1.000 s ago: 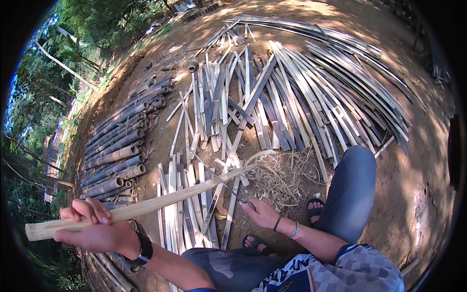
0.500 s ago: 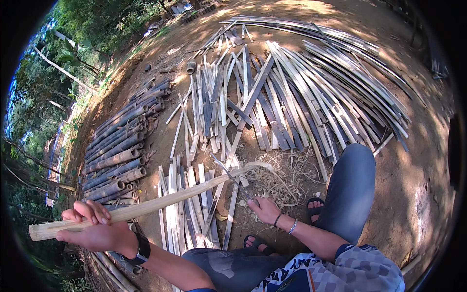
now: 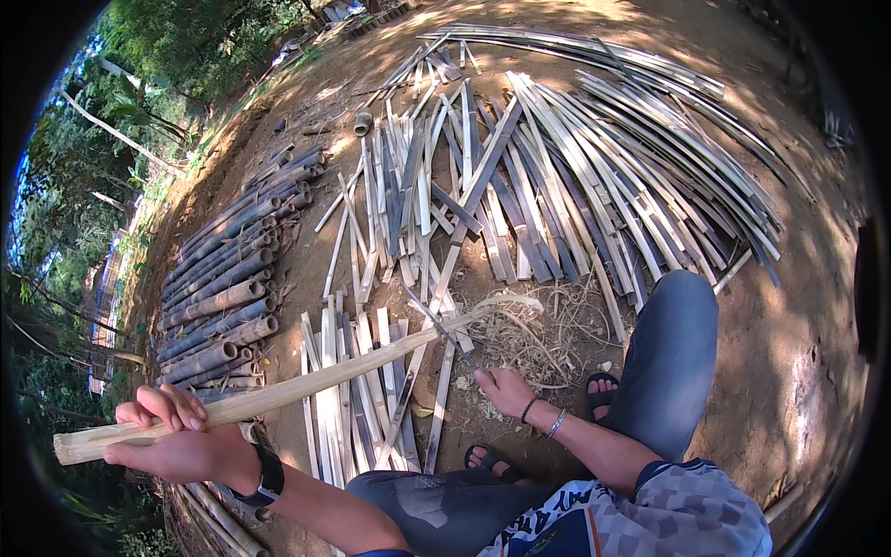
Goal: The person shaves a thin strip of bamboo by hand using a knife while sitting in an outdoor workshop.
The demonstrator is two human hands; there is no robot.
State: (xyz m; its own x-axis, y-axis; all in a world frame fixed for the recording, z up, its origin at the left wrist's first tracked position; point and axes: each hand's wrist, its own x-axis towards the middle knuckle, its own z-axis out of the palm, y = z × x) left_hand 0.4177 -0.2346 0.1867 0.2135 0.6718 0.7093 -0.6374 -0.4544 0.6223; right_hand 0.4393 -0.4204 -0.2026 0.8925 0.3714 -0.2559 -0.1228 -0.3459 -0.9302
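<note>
A long pale bamboo strip (image 3: 316,379) slants from lower left up toward the middle. My left hand (image 3: 200,447) is closed round its near left end, the thumb below and the fingers over the top. In my closed right hand (image 3: 506,392) is a knife (image 3: 432,318), gripped by its handle. Its narrow blade crosses the strip near the far end, pointing up and left. Beyond the blade, a thin curl of shaving (image 3: 510,300) bends off the strip's tip. The exact contact between edge and bamboo is too small to make out.
Curly shavings (image 3: 548,339) are heaped on the ground ahead of my right hand. Split bamboo strips (image 3: 594,186) fan out beyond, with a smaller bundle (image 3: 339,408) under the held strip. Dark bamboo poles (image 3: 223,297) are stacked at left. My bent knee (image 3: 677,343) rises at right.
My right hand and the knife have shifted slightly up and away. The curl at the strip's far end now reaches farther right and looks thinner. My left hand keeps its hold.
</note>
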